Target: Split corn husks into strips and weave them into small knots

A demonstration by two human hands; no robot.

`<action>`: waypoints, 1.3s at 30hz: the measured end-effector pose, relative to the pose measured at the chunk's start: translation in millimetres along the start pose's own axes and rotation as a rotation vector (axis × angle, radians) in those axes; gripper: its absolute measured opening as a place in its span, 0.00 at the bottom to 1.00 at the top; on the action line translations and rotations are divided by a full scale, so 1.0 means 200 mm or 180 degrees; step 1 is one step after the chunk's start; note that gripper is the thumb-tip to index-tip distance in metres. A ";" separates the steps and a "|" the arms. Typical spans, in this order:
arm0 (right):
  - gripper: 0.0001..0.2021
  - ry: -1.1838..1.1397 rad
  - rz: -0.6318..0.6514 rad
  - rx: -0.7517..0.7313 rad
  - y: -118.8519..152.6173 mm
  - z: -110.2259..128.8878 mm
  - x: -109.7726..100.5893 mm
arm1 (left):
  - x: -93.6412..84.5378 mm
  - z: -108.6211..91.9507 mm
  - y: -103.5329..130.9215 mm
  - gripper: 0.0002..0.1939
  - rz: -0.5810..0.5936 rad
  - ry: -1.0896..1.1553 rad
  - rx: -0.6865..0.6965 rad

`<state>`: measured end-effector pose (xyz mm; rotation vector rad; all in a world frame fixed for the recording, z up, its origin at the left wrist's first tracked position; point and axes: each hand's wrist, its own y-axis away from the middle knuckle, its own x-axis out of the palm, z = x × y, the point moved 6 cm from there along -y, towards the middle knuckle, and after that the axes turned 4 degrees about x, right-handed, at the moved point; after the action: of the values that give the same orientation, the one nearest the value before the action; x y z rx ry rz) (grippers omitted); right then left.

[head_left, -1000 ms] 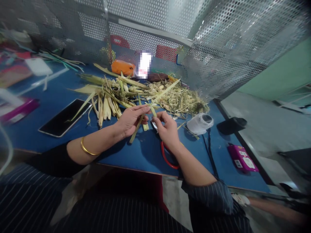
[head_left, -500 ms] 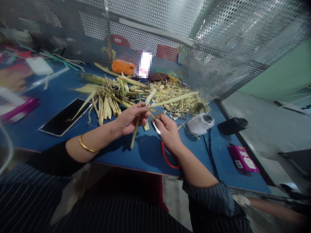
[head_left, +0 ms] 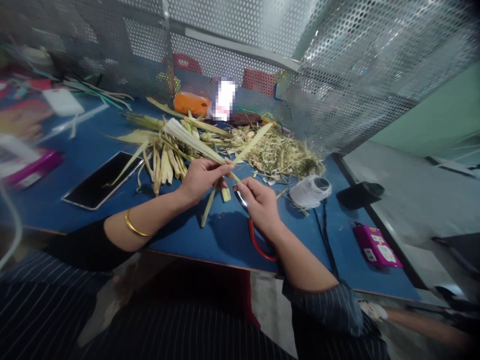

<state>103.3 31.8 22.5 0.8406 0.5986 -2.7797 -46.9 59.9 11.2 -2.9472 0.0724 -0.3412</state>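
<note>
- We are judging this a folding or plaiting step: the pale husk strips (head_left: 187, 137) are crossing at the left fingers, above the counter (head_left: 225, 241), inward from the middle of its near edge.
- Left hand (head_left: 204, 181): we are seeing thumb and fingers pinching the crossing, little gap showing; one strip end is hanging toward the near edge.
- Right hand (head_left: 261, 204): thumb and index finger are gripping a narrow strip just beside the left hand; the others are sitting curled.
- Red-handled tool (head_left: 258, 244) is showing under the right hand; whether the palm is holding it, we are not able to tell.
- Husk bundle (head_left: 165, 166) and shredded pile (head_left: 283, 154) are lying toward the far edge.
- Next move, we are thinking, is calling for a firm left pinch while the right tensions its strip.
</note>
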 end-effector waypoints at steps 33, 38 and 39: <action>0.12 0.0301 0.0192 0.0258 -0.12 -0.03 0.01 | 0.14 0.11 0.13 0.08 0.1202 -0.1248 -0.0860; 0.13 0.0019 -0.0108 0.0046 -0.13 0.05 0.04 | 0.13 0.15 0.12 0.08 0.1197 -0.1280 -0.0815; 0.12 -0.0035 -0.0251 -0.0013 -0.13 0.06 0.03 | 0.13 0.15 0.12 0.08 0.1195 -0.1227 -0.0757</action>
<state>85.8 48.9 37.0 0.8175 0.6492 -2.8505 -15.6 39.4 -15.8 -3.0746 0.6411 0.3067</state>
